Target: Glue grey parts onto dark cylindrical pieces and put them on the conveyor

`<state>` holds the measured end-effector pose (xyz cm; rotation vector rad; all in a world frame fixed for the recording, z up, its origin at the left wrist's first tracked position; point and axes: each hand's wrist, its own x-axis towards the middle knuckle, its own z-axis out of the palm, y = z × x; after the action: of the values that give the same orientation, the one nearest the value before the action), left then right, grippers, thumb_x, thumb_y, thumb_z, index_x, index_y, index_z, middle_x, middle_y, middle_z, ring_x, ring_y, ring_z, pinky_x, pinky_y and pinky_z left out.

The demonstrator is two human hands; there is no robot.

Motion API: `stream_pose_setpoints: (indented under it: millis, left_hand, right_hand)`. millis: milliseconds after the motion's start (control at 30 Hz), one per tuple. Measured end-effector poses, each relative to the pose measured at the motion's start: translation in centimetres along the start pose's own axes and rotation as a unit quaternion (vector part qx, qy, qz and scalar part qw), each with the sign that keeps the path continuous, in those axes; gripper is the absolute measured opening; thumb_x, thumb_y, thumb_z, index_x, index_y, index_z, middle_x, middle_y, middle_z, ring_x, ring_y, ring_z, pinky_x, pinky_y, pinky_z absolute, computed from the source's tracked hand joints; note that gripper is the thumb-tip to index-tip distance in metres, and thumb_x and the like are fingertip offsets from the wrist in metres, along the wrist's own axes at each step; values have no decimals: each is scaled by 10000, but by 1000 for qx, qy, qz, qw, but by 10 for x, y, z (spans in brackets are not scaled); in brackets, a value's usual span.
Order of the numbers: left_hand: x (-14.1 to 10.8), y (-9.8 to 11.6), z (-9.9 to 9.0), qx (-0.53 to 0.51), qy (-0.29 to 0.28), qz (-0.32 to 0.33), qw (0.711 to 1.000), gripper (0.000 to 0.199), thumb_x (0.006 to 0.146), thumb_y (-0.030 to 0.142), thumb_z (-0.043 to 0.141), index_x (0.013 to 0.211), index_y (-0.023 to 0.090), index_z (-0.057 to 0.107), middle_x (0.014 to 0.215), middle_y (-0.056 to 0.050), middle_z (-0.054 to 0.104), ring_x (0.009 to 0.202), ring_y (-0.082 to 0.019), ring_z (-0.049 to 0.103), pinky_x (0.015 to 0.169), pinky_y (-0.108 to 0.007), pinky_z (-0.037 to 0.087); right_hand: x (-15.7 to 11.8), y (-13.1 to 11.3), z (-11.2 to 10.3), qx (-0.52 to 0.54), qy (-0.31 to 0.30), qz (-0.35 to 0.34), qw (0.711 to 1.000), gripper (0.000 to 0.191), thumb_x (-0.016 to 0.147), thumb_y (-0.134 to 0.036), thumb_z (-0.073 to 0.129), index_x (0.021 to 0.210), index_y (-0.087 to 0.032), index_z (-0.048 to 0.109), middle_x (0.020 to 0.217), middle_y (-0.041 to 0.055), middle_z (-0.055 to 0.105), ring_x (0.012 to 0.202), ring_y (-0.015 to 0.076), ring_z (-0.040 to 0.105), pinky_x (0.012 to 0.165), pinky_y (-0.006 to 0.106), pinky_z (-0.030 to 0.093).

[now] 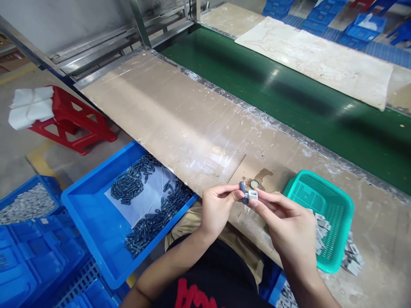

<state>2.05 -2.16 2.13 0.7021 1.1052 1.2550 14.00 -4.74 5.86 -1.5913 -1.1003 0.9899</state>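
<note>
Between thumb and fingers, my left hand pinches a small dark blue plastic piece, long and narrow. My right hand grips a small light grey block with a rectangular opening in it. The two parts meet end to end above the table's near edge; I cannot tell whether they are joined. Just behind them a small round cap with a dark rim lies on a piece of cardboard marked by a wet brown stain.
A green basket with grey parts stands at the right, more lying beside it. At the left, a blue tray holds many dark blue pieces. Beyond the table runs a green belt. A red stool stands far left.
</note>
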Motion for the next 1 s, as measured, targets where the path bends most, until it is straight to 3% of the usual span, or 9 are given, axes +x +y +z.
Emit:
stream_pose_setpoints:
  millis: [133,267,500,633,767,867,933,1000]
  left_hand:
    - [-4,16,1,77,12,83,994,108,663,264,752,754,206,756,743,-31,726,681,-151,667,645,-266,567]
    - [-5,26,1,111,-5,112,987,103,670,219,745,772,213,759,743,-25,718,663,-136,655,623,-248,558]
    - [9,25,0,81,-46,57,994,84,664,259,743,715,193,754,696,-20,696,600,-119,633,603,-257,562]
    - [17,25,-3,51,-41,25,998,127,635,284,761,700,176,749,674,-16,692,554,-110,623,569,-250,569]
    - [21,16,-1,38,-38,1,999,174,620,324,766,700,172,745,690,-29,707,560,-121,635,563,-264,575]
    - [30,8,1,34,-48,-10,998,203,642,341,749,743,165,745,704,-42,722,557,-131,642,575,-287,577]
    - [40,6,-9,48,-7,26,999,200,681,329,719,795,166,744,684,-35,720,569,-127,646,611,-285,573]
    - [52,9,-36,83,114,104,984,199,709,322,691,827,169,738,664,-19,707,575,-112,641,629,-265,561]
  right_hand:
    - [-4,-1,0,-8,12,-26,1000,194,681,-239,762,872,-217,734,860,38,716,774,216,691,696,326,597]
    - [-4,4,1,19,22,-35,999,194,678,-214,768,869,-227,735,874,31,712,794,208,683,711,323,585]
    - [8,9,1,57,-14,10,998,219,683,-261,768,890,-197,741,895,61,717,810,242,686,767,411,587]
    - [17,11,8,83,-16,19,996,221,672,-283,774,869,-191,742,853,49,719,776,231,689,762,428,595]
    - [22,19,15,78,6,24,997,238,636,-277,796,853,-193,741,855,46,728,787,232,692,777,424,586]
    - [33,25,7,83,-33,72,993,296,621,-319,802,874,-181,734,867,64,734,777,250,698,775,440,574]
    - [49,26,-12,39,-48,89,994,333,612,-347,801,891,-178,731,869,72,735,796,260,697,778,424,563]
    - [74,26,-43,-73,22,68,995,352,612,-366,792,903,-177,733,866,84,734,836,270,691,762,380,552]
